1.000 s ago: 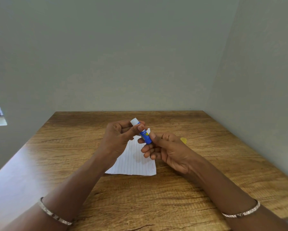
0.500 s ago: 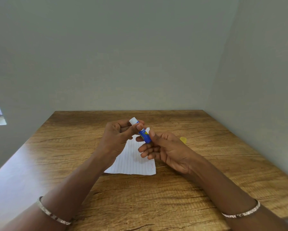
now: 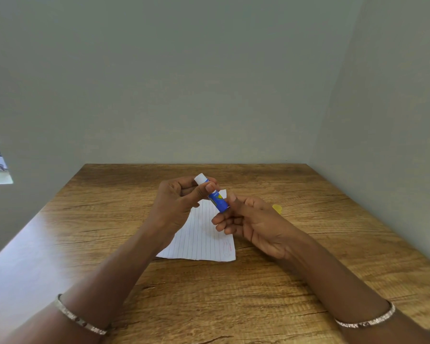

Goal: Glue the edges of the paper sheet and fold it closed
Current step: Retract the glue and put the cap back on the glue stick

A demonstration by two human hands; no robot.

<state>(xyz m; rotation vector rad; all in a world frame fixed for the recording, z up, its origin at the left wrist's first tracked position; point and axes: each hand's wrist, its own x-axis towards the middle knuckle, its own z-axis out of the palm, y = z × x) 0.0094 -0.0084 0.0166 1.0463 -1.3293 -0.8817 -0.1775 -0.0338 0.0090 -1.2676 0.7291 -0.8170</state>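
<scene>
Blue glue stick (image 3: 217, 198) held over the paper sheet (image 3: 201, 234), as before: our left hand (image 3: 178, 202) pinches its upper end, our right hand (image 3: 253, 223) its base; fingers barely shifted.

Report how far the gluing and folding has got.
Done: the yellow cap looks to be off, lying on the table behind the right hand.
In hand: both hands hold the glue stick above the paper sheet, left hand near its white end.
Left: the sheet lies flat, unfolded; no glue visible on it.
</scene>
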